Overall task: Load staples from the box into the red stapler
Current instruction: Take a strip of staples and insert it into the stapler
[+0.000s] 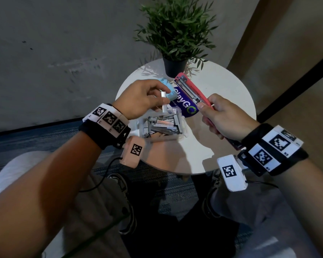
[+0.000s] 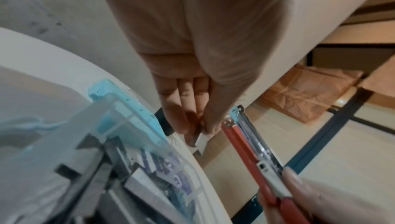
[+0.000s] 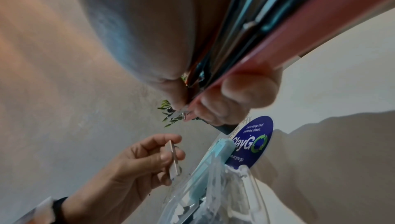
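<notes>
My left hand (image 1: 138, 98) pinches a silver strip of staples (image 1: 163, 101) upright, just above the clear plastic box (image 1: 164, 125) that holds several loose strips. The strip shows between thumb and fingers in the left wrist view (image 2: 199, 143) and the right wrist view (image 3: 173, 160). My right hand (image 1: 224, 118) grips the red stapler (image 1: 192, 92) by its rear, held in the air and tilted up toward the plant. The stapler's top is swung open, and its metal staple channel (image 2: 254, 143) is bare. Strip and stapler are apart.
The round white table (image 1: 222, 94) carries a potted plant (image 1: 175, 34) at the back, a blue round sticker (image 1: 186, 107) and the box's light blue lid (image 1: 168, 88). My knees and shoes are below the table's near edge. Grey wall lies to the left.
</notes>
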A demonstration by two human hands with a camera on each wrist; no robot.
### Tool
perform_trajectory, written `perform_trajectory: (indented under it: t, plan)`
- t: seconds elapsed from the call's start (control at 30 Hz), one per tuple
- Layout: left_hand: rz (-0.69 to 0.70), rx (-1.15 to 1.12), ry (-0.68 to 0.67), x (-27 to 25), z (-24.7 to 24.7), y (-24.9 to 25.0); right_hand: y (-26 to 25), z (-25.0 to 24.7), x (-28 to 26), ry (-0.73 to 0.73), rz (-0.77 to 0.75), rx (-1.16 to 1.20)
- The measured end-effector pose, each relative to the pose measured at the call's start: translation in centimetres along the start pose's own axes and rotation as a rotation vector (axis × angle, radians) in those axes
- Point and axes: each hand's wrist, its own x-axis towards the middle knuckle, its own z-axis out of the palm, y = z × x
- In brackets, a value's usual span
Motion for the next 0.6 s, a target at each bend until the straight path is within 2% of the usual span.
perform_trajectory:
  t: [0.13,0.23,0.33,0.6]
  plan:
    - [-0.016,-0.303,0.104,0.0,-0.6,0.6,-0.1,0.3,0.0,-0.011,0.015,-0.005]
    - [0.009,-0.413,0.183,0.1,-0.7,0.8,-0.1,0.5,-0.1,-0.018,0.024,-0.009]
    - [0.024,-0.520,0.200,0.2,-0.8,0.9,-0.4,0.8,-0.3,-0.037,0.034,0.003]
    - [0.070,-0.506,0.198,0.1,-0.9,0.7,-0.5,1.5,-0.3,-0.077,0.049,0.049]
